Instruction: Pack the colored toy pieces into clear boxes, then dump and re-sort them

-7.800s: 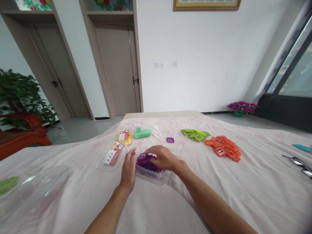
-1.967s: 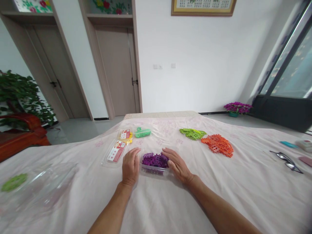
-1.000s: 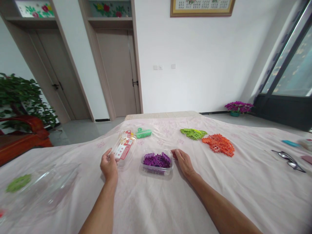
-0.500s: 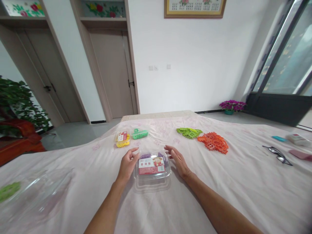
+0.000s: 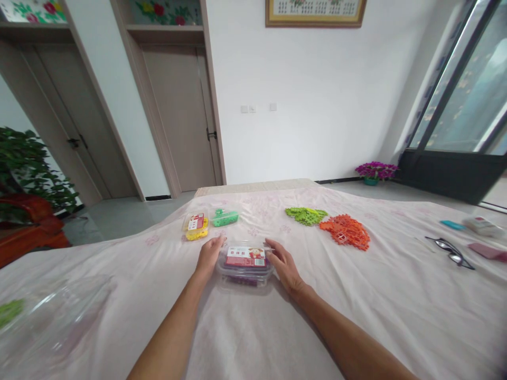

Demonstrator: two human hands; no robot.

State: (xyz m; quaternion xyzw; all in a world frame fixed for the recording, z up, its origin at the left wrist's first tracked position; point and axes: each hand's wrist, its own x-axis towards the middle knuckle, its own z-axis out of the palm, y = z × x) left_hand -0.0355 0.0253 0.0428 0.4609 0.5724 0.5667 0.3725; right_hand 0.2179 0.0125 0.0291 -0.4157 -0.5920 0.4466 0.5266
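Note:
A clear plastic box (image 5: pixel 243 281) of purple pieces sits in front of me on the cloth. Its see-through lid (image 5: pixel 245 257), with a red and white label, lies flat across the top. My left hand (image 5: pixel 209 258) grips the box's left side, fingers at the far corner. On the opposite side, my right hand (image 5: pixel 284 265) presses its fingers against the right edge of the lid. Just beyond are a lidded box of yellow pieces (image 5: pixel 197 227) and a clear box of green pieces (image 5: pixel 225 217).
Light-green pieces (image 5: pixel 306 215) and orange pieces (image 5: pixel 345 232) lie in piles right of centre. Eyeglasses (image 5: pixel 450 252) and a pink case (image 5: pixel 488 251) rest at the far right. Clear plastic packaging (image 5: pixel 59 316) spreads over the near left of the pale cloth (image 5: pixel 245 338).
The lid has tipped from facing me to nearly level, and purple now shows through the box's front. My hands have closed in a little on its sides.

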